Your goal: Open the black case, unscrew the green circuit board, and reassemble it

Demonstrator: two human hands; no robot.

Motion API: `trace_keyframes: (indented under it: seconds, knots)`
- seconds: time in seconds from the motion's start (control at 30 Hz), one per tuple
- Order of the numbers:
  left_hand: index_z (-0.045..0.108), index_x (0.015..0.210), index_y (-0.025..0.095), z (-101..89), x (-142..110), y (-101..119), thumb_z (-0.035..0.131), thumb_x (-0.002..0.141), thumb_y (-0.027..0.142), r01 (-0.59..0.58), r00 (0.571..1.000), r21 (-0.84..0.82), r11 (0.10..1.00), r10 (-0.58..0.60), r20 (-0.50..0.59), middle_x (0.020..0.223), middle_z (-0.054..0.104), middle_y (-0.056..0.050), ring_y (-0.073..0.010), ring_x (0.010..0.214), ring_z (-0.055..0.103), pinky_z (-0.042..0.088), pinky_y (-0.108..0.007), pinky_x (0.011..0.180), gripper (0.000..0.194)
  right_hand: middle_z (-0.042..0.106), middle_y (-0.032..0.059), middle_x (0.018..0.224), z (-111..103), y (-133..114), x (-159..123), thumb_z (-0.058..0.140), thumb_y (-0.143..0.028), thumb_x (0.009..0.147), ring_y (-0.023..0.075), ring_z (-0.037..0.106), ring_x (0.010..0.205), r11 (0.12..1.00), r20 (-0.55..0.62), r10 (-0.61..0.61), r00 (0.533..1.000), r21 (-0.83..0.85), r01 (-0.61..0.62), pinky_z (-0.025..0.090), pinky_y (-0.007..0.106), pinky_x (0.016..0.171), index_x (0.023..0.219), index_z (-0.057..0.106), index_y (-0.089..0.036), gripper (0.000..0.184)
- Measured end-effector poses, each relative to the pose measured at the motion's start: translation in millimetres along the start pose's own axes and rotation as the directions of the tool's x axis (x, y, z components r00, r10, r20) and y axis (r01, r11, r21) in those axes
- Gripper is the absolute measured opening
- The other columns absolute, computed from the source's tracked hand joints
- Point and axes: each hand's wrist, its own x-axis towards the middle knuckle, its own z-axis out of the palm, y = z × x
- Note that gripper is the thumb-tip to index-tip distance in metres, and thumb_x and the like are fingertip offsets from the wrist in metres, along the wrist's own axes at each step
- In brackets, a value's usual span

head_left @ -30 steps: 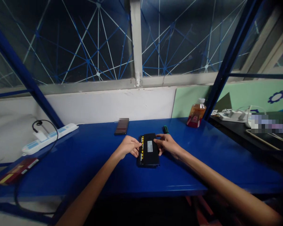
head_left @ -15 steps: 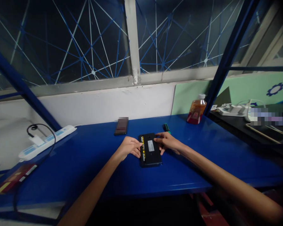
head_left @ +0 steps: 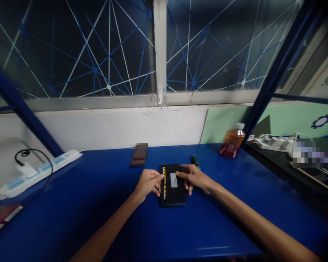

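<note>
A flat black router (head_left: 177, 195) lies on the blue table, a white label on its top face. Yellow ports run along its left side, which faces my left hand (head_left: 149, 183). That hand is closed, its thumb and index finger pinched together against the port edge. My right hand (head_left: 194, 177) grips the far right side, with one finger laid on top beside the label and others curled at the edge. Just beyond my right hand rests a green-and-black screwdriver handle (head_left: 195, 161), partly hidden by the hand.
A dark phone (head_left: 139, 156) lies at the back of the blue table (head_left: 98, 196). A bottle of amber-red drink (head_left: 232, 142) stands at the back right. On the left are a white power strip (head_left: 41, 173) with a plugged cable and a red box (head_left: 4, 217).
My view has tilted up, so the table things sit lower in the picture. A finger of my right hand has shifted inward over the router's top, towards the label.
</note>
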Motion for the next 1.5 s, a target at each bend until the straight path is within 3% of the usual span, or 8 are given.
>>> trace_keyframes:
  seconds: [0.13, 0.3, 0.47, 0.63, 0.73, 0.8, 0.93, 1.5]
  knots:
    - [0.055, 0.067, 0.013, 1.3, 2, 1, 0.073, 0.069, 0.051, 0.004, 1.0, -0.006, 1.0, -0.004, 0.004, 0.051, 0.06, -0.003, -0.0158, 0.038, 0.059, 0.049, -0.025, 0.033, 0.043, 0.054, -0.0059, 0.04, 3, 7, -4, 0.057, -0.044, 0.086, 0.0124, 0.047, 0.029, 0.998, 0.105, -0.036, 0.994, -0.053, 0.042, 0.039, 0.019, 0.026, 0.147, 0.017, -0.011, 0.08]
    - [0.054, 0.066, 0.013, -0.3, 2, 1, 0.073, 0.068, 0.051, 0.001, 1.0, -0.016, 1.0, -0.001, 0.023, 0.049, 0.058, -0.002, -0.0177, 0.038, 0.06, 0.049, -0.026, 0.031, 0.043, 0.057, -0.0058, 0.047, 4, 10, -5, 0.055, -0.048, 0.086, 0.0089, 0.044, 0.027, 0.991, 0.105, -0.07, 0.992, -0.111, 0.081, 0.03, 0.015, 0.024, 0.144, 0.021, -0.013, 0.076]
    - [0.054, 0.066, 0.013, -1.2, 2, -2, 0.071, 0.07, 0.052, 0.003, 0.999, -0.012, 1.0, -0.003, 0.041, 0.05, 0.06, -0.003, -0.0185, 0.038, 0.061, 0.05, -0.027, 0.033, 0.043, 0.06, -0.0045, 0.053, 3, 11, -4, 0.054, -0.048, 0.086, 0.0093, 0.047, 0.028, 0.984, 0.131, -0.093, 0.987, -0.138, 0.111, 0.032, 0.015, 0.024, 0.144, 0.02, -0.014, 0.075]
    - [0.054, 0.067, 0.012, -4.3, 4, -3, 0.07, 0.071, 0.051, -0.014, 0.998, -0.008, 1.0, 0.014, 0.056, 0.051, 0.061, -0.004, -0.0188, 0.039, 0.062, 0.05, -0.026, 0.033, 0.042, 0.061, -0.0041, 0.05, 5, 14, -5, 0.057, -0.044, 0.086, 0.0128, 0.053, 0.031, 0.999, 0.094, -0.052, 0.994, -0.01, 0.053, 0.039, 0.018, 0.027, 0.147, 0.006, -0.009, 0.087]
    - [0.055, 0.069, 0.011, -5.5, 3, -2, 0.072, 0.07, 0.048, -0.038, 0.997, 0.012, 0.999, 0.037, 0.065, 0.052, 0.062, -0.004, -0.0179, 0.04, 0.062, 0.051, -0.026, 0.034, 0.041, 0.06, -0.003, 0.046, 3, 12, -6, 0.064, -0.04, 0.082, 0.0132, 0.056, 0.035, 0.997, 0.109, 0.002, 0.994, 0.071, -0.01, 0.041, 0.017, 0.03, 0.138, 0.027, -0.006, 0.075]
    - [0.056, 0.069, 0.01, -5.5, 1, -1, 0.072, 0.071, 0.047, -0.041, 0.996, 0.018, 0.999, 0.039, 0.084, 0.053, 0.063, -0.005, -0.0174, 0.041, 0.062, 0.052, -0.027, 0.037, 0.04, 0.059, -0.0016, 0.046, 1, 11, -6, 0.068, -0.04, 0.079, 0.0135, 0.058, 0.038, 0.993, 0.143, 0.005, 0.99, 0.113, -0.022, 0.042, 0.017, 0.03, 0.108, 0.052, -0.008, 0.046]
    - [0.056, 0.07, 0.01, -4.1, -5, 4, 0.074, 0.07, 0.044, -0.03, 0.996, 0.035, 0.999, 0.027, 0.082, 0.051, 0.063, -0.005, -0.0172, 0.041, 0.061, 0.052, -0.028, 0.039, 0.039, 0.06, 0.0007, 0.048, -2, 9, -3, 0.069, -0.035, 0.079, 0.0135, 0.061, 0.042, 0.989, 0.22, 0.046, 0.974, 0.129, -0.076, 0.054, 0.023, 0.038, 0.072, 0.05, -0.014, 0.029]
    - [0.057, 0.067, 0.008, -2.0, -6, 7, 0.072, 0.076, 0.031, -0.021, 0.999, 0.057, 0.998, 0.02, 0.027, 0.049, 0.063, -0.006, -0.0164, 0.041, 0.061, 0.053, -0.029, 0.042, 0.029, 0.061, 0.0027, 0.049, -2, 11, 2, 0.067, -0.028, 0.082, 0.0143, 0.061, 0.042, 0.997, 0.163, 0.02, 0.986, 0.075, -0.032, 0.057, 0.026, 0.041, 0.068, 0.053, -0.013, 0.024]
